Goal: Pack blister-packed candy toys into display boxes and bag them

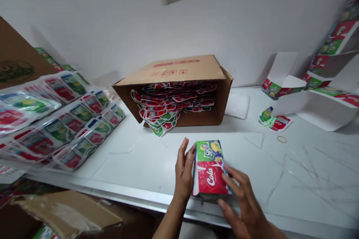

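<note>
A small printed carton [211, 168], green with "Sprite" and red with "Cola" on top, lies on the table close to its front edge. My left hand [183, 171] holds the carton's left side, its fingers upright along the wall and thumb near the top edge. On the right, my right hand [244, 198] has its fingers spread, with fingertips at the carton's right edge and the thumb apart near the front end. Behind the carton, an open brown cardboard box [179, 69] lies on its side, stacked with red and green printed packets [165, 106], some spilling out its front.
Clear-wrapped bundles of packets [64, 119] pile up at left. Open printed cartons [283, 82] stand at right, near loose packets [276, 121] and a rubber band [281, 139]. A white pad [238, 105] lies by the wall. Below the table edge is another open cardboard box [67, 213].
</note>
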`<state>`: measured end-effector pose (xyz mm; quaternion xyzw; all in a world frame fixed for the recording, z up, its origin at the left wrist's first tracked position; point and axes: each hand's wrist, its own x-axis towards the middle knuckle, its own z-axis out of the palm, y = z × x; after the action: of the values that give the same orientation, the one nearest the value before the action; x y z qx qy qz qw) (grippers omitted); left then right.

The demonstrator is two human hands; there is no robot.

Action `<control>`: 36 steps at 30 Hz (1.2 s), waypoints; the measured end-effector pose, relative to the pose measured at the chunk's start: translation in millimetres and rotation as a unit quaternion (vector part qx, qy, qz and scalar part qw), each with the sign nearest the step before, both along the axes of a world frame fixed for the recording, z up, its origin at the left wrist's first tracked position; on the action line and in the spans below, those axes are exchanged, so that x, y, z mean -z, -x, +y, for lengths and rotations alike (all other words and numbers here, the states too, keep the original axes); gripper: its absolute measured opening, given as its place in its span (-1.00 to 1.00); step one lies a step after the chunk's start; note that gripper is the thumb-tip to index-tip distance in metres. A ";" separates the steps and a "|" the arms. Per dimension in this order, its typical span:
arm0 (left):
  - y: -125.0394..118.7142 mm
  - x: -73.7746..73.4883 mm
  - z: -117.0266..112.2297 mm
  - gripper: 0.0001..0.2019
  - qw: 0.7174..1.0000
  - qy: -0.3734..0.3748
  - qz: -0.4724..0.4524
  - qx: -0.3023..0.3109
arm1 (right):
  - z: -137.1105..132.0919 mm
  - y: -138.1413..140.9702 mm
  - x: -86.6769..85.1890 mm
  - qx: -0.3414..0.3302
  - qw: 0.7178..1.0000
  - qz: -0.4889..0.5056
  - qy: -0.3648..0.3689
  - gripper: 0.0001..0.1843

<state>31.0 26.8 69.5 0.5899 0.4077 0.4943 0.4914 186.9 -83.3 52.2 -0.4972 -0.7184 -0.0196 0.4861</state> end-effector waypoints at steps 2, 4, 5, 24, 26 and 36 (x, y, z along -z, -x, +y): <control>1.6 -11.7 -1.3 -0.57 0.997 0.075 -0.016 0.018 | -8.3 8.2 4.1 0.000 1.000 -0.006 -0.013 -0.36; 6.0 -26.8 3.5 -0.54 0.989 0.123 0.037 0.079 | -12.3 16.3 9.7 0.012 0.999 -0.013 -0.035 -0.39; 7.9 -35.2 7.6 -0.52 0.979 0.146 0.069 0.124 | -13.1 20.5 13.3 0.019 0.998 -0.023 -0.047 -0.42; 23.9 -65.2 22.8 -0.61 0.929 0.004 0.320 0.184 | 68.4 -34.9 -42.6 -0.145 0.947 -0.280 0.066 -0.09; 29.7 -61.8 22.3 -0.61 0.944 0.045 0.242 0.219 | 73.2 -36.5 -44.5 -0.164 0.937 -0.296 0.084 -0.10; 30.2 -16.3 -27.6 -0.54 0.985 0.158 -0.033 -0.057 | 68.9 -35.0 -39.1 -0.145 0.936 -0.305 0.101 -0.05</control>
<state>0.8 -0.8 85.8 0.4637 0.4978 0.4698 0.5625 221.9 -14.4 91.3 -0.4044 -0.8945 -0.0267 0.1886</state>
